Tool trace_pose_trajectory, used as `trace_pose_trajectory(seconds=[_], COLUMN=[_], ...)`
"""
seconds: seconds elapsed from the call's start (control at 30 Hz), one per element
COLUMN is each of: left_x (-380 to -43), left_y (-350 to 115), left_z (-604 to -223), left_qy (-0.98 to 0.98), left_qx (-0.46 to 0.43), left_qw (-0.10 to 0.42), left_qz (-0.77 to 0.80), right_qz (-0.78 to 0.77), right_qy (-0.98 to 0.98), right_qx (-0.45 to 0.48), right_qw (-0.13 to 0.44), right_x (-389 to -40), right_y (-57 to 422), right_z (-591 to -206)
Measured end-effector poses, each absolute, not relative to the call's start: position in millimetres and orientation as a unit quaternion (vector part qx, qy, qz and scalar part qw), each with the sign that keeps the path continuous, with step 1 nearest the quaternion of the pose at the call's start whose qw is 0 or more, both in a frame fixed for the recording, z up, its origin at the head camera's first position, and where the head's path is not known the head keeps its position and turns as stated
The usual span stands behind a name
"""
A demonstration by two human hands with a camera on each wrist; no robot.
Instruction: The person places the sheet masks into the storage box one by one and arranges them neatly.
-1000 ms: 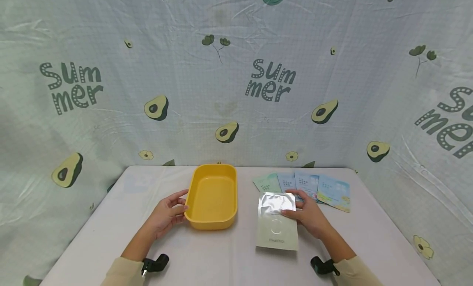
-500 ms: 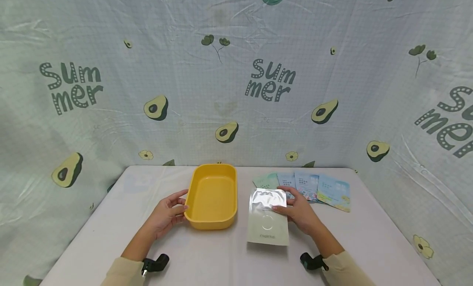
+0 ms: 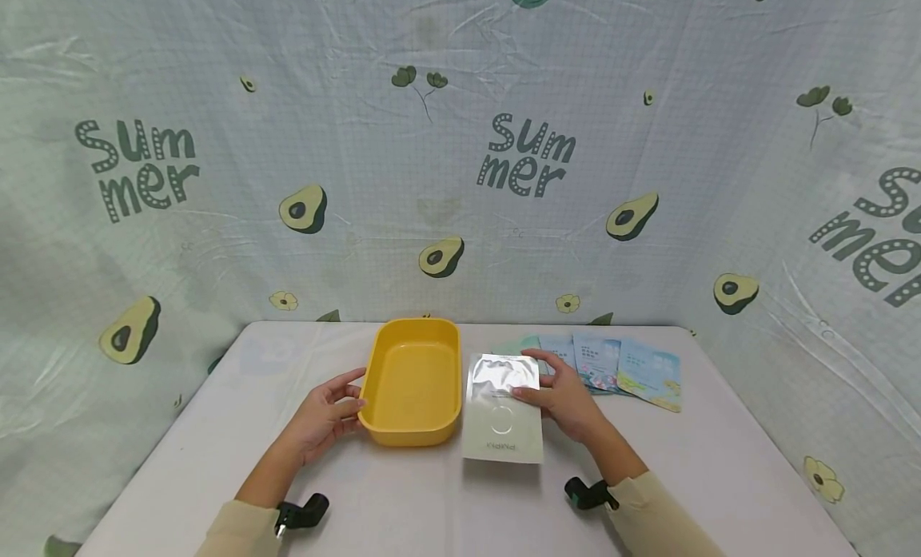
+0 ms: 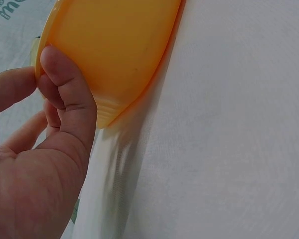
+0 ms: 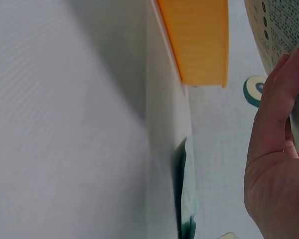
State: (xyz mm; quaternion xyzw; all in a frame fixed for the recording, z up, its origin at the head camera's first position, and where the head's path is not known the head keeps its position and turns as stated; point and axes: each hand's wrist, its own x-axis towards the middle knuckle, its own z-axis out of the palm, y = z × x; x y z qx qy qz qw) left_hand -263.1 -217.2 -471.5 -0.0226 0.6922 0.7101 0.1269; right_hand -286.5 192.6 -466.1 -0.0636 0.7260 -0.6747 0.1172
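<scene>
The silver-and-pale sachet [image 3: 501, 431] is located immediately to the right of the yellow tray [image 3: 412, 387], clamped at its right edge by the right hand [image 3: 568, 405], thumb on the upper face. The left hand [image 3: 327, 417] pinches the tray's left rim, thumb inside the wall. The hands are apart, with the tray and sachet between them.

Governing relation: the sachet's long axis runs near to far, roughly parallel to the tray's long axis (alignment therefore appears to require little wrist rotation). The right hand is nearer the sachet; the left is beyond the tray. From the sachet, the tray interior lies to the left, across the right wall. The right wrist view shows the sachet raised above the table [image 5: 79, 164], with backdrop [image 5: 236, 50] visible between it and the tray. Fanned packets [image 3: 597, 361] lie behind, toward the right.
</scene>
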Motion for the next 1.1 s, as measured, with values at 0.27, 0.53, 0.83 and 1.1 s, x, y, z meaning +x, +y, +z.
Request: trace_pose_trajectory(seconds=[0.27, 0.53, 0.83, 1.1], left_x=[-263.3, -263.5, -263.5, -263.5], left_y=[-217.3, -217.6, -217.5, -217.1], left_z=[-473.1, -473.3, -471.0, -470.5], left_qy=[0.692, 0.690, 0.686, 0.686], left_qx=[-0.020, -0.021, -0.026, -0.027], left_qw=[0.128, 0.130, 0.132, 0.134], left_qz=[0.710, 0.712, 0.715, 0.714], right_qz=[-0.662, -0.670, -0.675, -0.685], right_qy=[0.740, 0.731, 0.723, 0.710], right_qx=[-0.050, -0.046, -0.048, -0.057], right_qw=[0.109, 0.122, 0.138, 0.150], right_x=[-295.3, -301.9, -310.1, -320.2], right_y=[175.0, 160.4, 147.5, 134.6], right_z=[-456.8, -446.5, -438.6, -436.2])
